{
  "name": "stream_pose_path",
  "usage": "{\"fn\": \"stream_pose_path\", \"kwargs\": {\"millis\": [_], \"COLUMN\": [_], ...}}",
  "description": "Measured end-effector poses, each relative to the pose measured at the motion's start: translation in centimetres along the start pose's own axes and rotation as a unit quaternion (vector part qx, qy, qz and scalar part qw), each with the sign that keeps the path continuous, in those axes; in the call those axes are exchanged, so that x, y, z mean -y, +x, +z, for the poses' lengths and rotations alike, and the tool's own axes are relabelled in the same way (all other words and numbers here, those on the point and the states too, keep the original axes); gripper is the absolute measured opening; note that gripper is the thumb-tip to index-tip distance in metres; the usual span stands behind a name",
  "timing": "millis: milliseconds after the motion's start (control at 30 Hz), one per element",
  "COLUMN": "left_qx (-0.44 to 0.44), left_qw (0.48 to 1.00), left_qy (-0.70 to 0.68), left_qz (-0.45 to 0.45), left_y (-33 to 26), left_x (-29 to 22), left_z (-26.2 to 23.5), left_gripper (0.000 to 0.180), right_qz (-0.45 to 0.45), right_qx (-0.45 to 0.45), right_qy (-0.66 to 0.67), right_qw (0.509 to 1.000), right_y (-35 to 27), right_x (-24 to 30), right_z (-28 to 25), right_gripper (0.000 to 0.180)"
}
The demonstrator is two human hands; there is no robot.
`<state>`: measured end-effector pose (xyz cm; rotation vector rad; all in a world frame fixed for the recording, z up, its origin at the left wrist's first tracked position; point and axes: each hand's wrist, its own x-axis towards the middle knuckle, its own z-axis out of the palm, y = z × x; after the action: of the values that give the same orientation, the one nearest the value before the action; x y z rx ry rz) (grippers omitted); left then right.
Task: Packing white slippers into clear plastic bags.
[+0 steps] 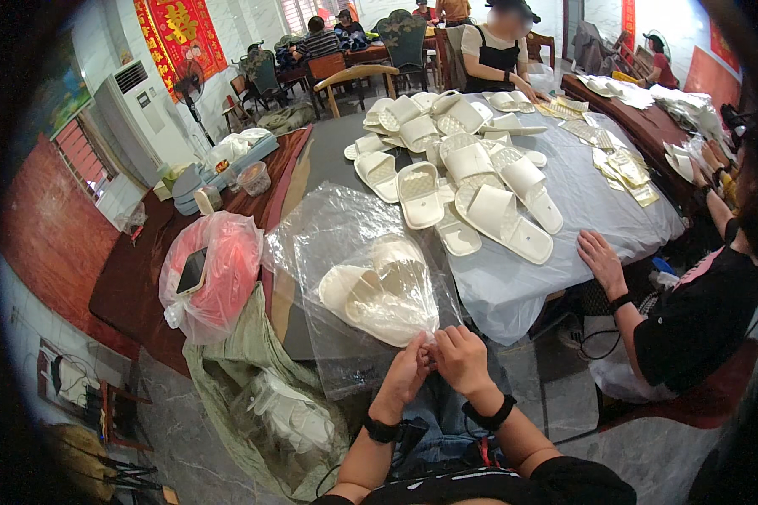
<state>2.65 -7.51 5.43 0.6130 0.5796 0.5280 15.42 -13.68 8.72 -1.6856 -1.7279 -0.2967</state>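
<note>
At the near table edge, my left hand (406, 372) and my right hand (463, 362) come together, fingers closed on the gathered end of a clear plastic bag (417, 310). Inside the bag lies a pair of cream slippers (355, 296), seen through the shiny film. More loose clear film (324, 219) spreads around and behind it; I cannot tell whether it is a separate bag. Just beyond, loose cream slippers (421, 192) are heaped on the table. The pinched plastic between my fingertips is mostly hidden.
A phone (192, 271) rests on a pink plastic bundle (227, 290) at left. Below hangs a green sack (227, 387) holding wrapped slippers (290, 412). To the right, a co-worker's hand (602, 263) lies on the plastic-covered table (514, 290). Yellowish printed sheets (627, 172) lie farther back.
</note>
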Motion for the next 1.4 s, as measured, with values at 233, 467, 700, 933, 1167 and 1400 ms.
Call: {"fn": "stream_pose_path", "kwargs": {"millis": [233, 467, 700, 933, 1167, 1400], "left_qx": [-0.040, 0.080, -0.011, 0.037, -0.004, -0.282], "left_qw": [0.999, 0.996, 0.964, 0.897, 0.810, 0.642], "left_qy": [-0.026, -0.026, 0.198, 0.260, 0.390, 0.563], "left_qz": [0.027, 0.030, 0.178, 0.356, 0.437, 0.438], "left_y": [-0.4, -1.1, -3.9, -7.1, -11.0, -18.3], "left_x": [-0.7, -1.9, -4.0, -2.8, -2.6, -1.7], "left_z": [2.6, 2.0, 3.6, 5.1, 2.2, -5.0], "left_gripper": [0.037, 0.037, 0.029, 0.014, 0.011, 0.016], "right_qz": [0.204, 0.372, 0.057, -0.151, -0.054, -0.072], "right_qx": [-0.024, 0.188, 0.123, 0.185, 0.141, 0.137], "right_qy": [0.307, 0.783, 0.541, 0.182, -0.023, -0.028], "right_qw": [0.929, 0.462, 0.830, 0.954, 0.988, 0.987], "right_y": [-1.6, -1.8, -1.3, 0.9, 2.6, 3.1], "right_x": [0.4, -1.2, -0.8, -2.0, -0.9, 0.0], "right_z": [3.1, 1.9, 1.3, 5.3, 7.8, 6.7], "right_gripper": [0.024, 0.039, 0.040, 0.050, 0.048, 0.046]}}
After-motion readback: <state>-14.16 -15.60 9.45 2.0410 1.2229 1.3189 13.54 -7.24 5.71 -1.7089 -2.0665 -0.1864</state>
